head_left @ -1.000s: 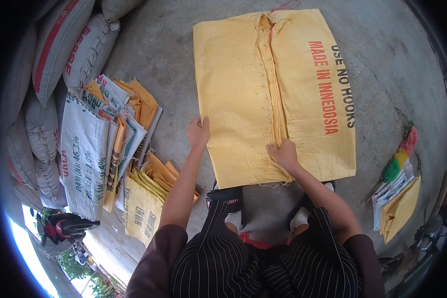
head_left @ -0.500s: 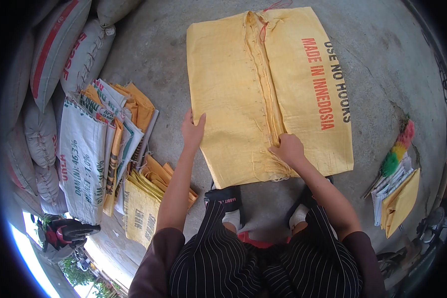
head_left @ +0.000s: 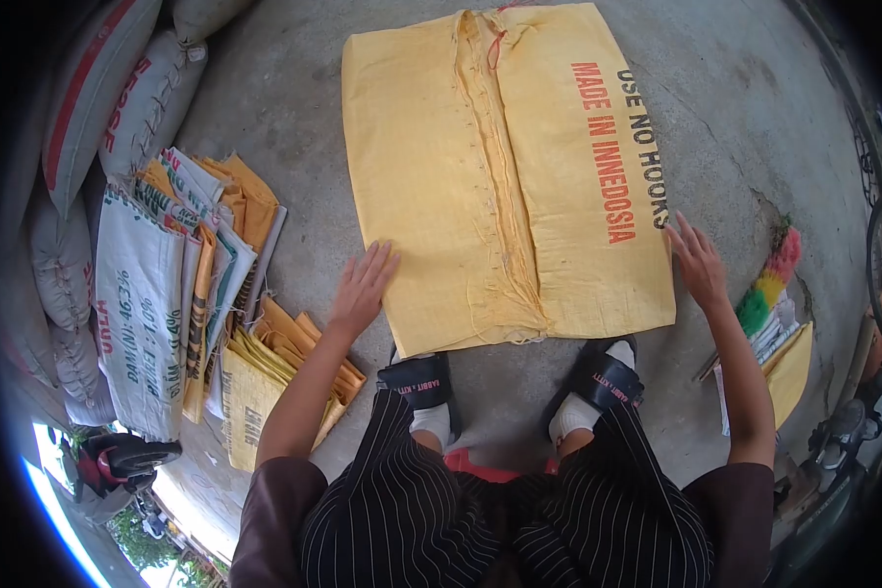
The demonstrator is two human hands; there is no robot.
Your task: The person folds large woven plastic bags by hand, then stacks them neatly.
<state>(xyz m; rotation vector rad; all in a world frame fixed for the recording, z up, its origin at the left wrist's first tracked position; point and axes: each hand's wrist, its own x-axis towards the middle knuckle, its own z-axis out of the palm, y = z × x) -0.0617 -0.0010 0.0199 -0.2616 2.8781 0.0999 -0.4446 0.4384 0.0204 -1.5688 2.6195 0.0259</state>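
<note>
A large yellow woven sack point(head_left: 421, 186) lies flat on the concrete in front of my feet. Down its middle runs a long gathered, stitched seam, with a red string loop near the far end. Red and black print covers its right part. My left hand point(head_left: 365, 286) rests on the sack's near left edge, fingers stretched out. At the right edge, below the black print, my right hand point(head_left: 697, 263) has its fingers spread, the tips at the border of the cloth. Neither hand grips anything.
Folded white and yellow sacks point(head_left: 142, 294) stand stacked at the left, with filled sacks point(head_left: 162, 98) behind them. Smaller yellow folded sacks point(head_left: 255, 392) lean nearer me. On the right are a colourful duster point(head_left: 769, 284) and more folded sacks point(head_left: 792, 372). A motorbike point(head_left: 127, 456) shows at lower left.
My right hand has let go of the central seam and moved right to the sack's edge. My left hand has flattened onto the left edge. The view has shifted slightly.
</note>
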